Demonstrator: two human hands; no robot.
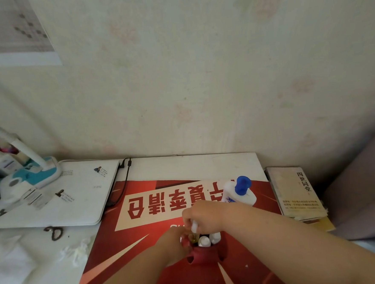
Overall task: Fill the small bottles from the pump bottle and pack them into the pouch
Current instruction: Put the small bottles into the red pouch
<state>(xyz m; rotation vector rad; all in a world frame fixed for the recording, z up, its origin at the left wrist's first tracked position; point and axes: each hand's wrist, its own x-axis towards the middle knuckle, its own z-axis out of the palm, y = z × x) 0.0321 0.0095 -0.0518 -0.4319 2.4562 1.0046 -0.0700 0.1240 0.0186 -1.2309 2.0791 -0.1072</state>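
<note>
A dark red pouch point(209, 254) stands open on the red poster point(145, 244) near the front of the table. Inside it stand small bottles: a white-capped one point(204, 241), another white one point(215, 237) and an amber one point(192, 237). My right hand point(206, 213) pinches the white top of a small bottle point(194, 226) just above the pouch mouth. My left hand point(175, 238) grips the pouch's left rim. The white pump bottle point(239, 193) with a blue pump head stands behind my right hand.
A closed white laptop point(70, 194) lies at the left with a cable point(122, 181) beside it and a teal-based desk lamp point(35, 172) on its corner. Books point(296, 189) are stacked at the right edge. Crumpled tissue point(76, 252) and a dark hair tie point(54, 232) lie front left.
</note>
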